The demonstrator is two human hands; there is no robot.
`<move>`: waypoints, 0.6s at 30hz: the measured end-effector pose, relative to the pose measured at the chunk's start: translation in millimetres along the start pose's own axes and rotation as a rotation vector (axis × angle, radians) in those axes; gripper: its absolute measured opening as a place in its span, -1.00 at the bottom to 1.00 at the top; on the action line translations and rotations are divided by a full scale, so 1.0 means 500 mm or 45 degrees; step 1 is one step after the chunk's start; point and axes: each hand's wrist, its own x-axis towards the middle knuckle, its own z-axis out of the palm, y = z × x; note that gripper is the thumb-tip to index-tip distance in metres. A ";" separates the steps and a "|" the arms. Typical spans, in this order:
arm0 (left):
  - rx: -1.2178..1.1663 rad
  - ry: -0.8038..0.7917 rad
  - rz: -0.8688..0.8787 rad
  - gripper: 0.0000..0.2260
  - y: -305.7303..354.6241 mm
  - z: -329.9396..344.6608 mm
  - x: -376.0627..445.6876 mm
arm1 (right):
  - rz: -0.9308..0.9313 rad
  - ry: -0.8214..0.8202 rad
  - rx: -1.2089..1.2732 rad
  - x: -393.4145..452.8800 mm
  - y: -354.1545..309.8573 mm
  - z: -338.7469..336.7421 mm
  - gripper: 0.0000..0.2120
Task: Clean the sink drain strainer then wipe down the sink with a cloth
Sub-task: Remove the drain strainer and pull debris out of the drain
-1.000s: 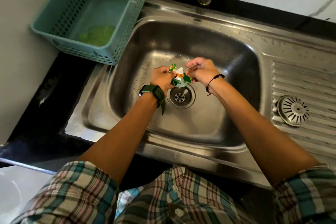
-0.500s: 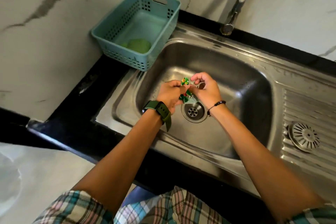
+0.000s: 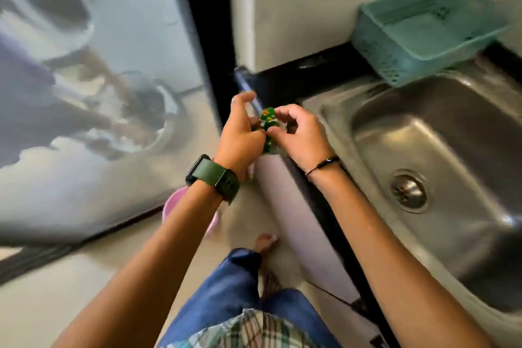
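We see both hands meeting just off the front-left corner of the stainless steel sink (image 3: 440,133), out past its rim and above the floor. Between them is a small crumpled clump of green, orange and white scraps (image 3: 267,121). The right hand (image 3: 299,133) has its fingers curled around the clump, thumb and forefinger pinching it. The left hand (image 3: 240,133), with a dark green watch (image 3: 211,176) on its wrist, touches the clump from the other side; its forefinger and thumb are raised and spread, and we cannot tell whether its lower fingers grip the scraps. The round metal drain (image 3: 408,191) sits in the bottom of the sink basin, well apart from the hands. A teal perforated plastic basket (image 3: 423,31) stands at the sink's far-left corner against the wall. A pink plastic bucket (image 3: 175,203) shows on the floor left of the sink, partly hidden under the left forearm.
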 end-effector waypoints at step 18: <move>-0.502 0.575 -1.025 -0.59 -0.748 -0.432 0.068 | 0.650 -0.605 -0.093 -0.002 0.427 0.784 -0.85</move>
